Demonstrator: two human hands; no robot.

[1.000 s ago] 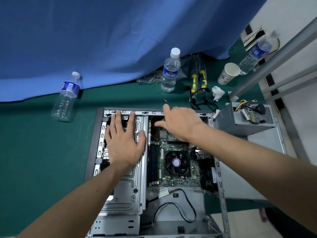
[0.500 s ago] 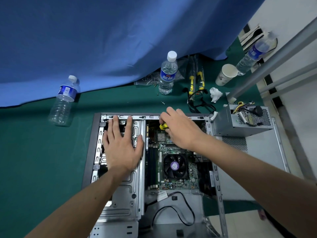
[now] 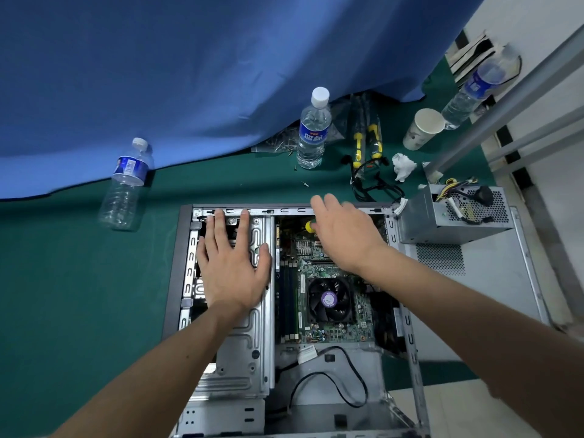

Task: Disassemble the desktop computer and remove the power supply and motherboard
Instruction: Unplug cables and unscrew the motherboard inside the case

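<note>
Shifting from upright fingers to a flatter grip, the right hand (image 3: 344, 235) covers the yellow screwdriver (image 3: 309, 226) above the motherboard (image 3: 319, 298); left hand (image 3: 232, 267) stays spread on the drive cage (image 3: 252, 327).

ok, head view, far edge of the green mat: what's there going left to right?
Tilted water bottle → upright water bottle → yellow-handled screwdrivers → crumpled tissue → paper cup → third bottle.
</note>
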